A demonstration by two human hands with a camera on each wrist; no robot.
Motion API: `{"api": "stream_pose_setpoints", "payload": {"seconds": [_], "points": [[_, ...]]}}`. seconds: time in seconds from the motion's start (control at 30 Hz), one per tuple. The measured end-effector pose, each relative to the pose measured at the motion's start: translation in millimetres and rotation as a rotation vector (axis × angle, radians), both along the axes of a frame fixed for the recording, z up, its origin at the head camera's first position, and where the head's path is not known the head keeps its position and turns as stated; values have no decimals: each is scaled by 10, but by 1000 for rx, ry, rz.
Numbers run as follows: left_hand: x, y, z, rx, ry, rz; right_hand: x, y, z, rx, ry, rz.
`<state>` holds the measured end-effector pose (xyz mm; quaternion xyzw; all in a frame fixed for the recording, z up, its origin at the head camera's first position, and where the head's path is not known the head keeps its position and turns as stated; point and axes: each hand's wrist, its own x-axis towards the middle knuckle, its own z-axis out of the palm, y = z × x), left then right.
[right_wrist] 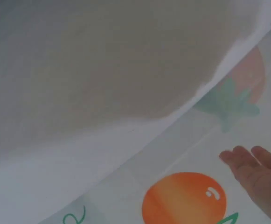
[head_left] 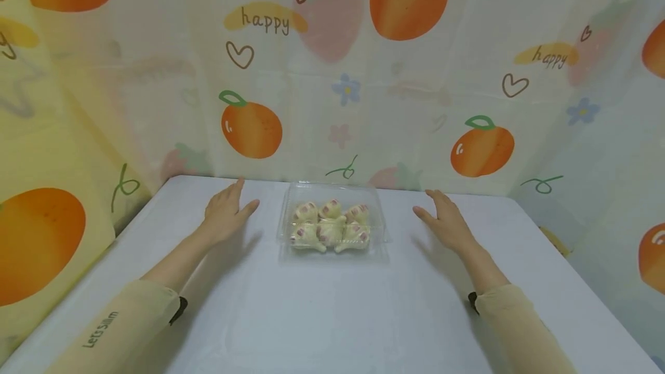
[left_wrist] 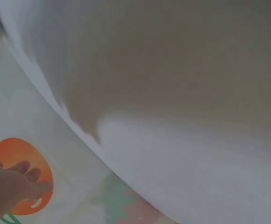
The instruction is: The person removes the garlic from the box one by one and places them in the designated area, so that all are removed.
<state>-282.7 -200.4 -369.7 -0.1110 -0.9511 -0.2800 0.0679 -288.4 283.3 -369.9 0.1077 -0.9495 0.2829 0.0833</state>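
A clear plastic box (head_left: 377,212) stands on the white table, toward its far side. Inside lie several cream-coloured, purple-marked pieces (head_left: 330,232) shaped like small garlic bulbs, set in two rows. My left hand (head_left: 225,212) is held to the left of the box, apart from it, fingers extended and thumb spread. On the other side my right hand (head_left: 447,221) is held in much the same way, also away from the box. Neither hand holds anything. Each wrist view shows its own hand near a lower corner, the left hand (left_wrist: 14,189) and the right hand (right_wrist: 261,179).
The white table (head_left: 332,310) spreads out around the box. Behind it hangs a pale curtain (head_left: 405,149) printed with oranges, strawberries and hearts, and similar cloth closes off both sides. Shadows of the hands fall on the tabletop.
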Motion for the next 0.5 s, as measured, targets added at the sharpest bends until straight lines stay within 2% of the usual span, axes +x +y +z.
{"api": "stream_pose_setpoints", "payload": {"seconds": [0.2,0.37,0.43,0.5], "points": [[24,86,7,240,-155,-47,32,-183,21,-143,-50,33],[45,142,4,470,-292,-116,64,-303,56,-255,-118,75],[41,169,9,580,-339,-143,69,-340,63,-305,-140,104],[37,189,14,649,-388,-145,76,-377,72,-367,-169,146]]}}
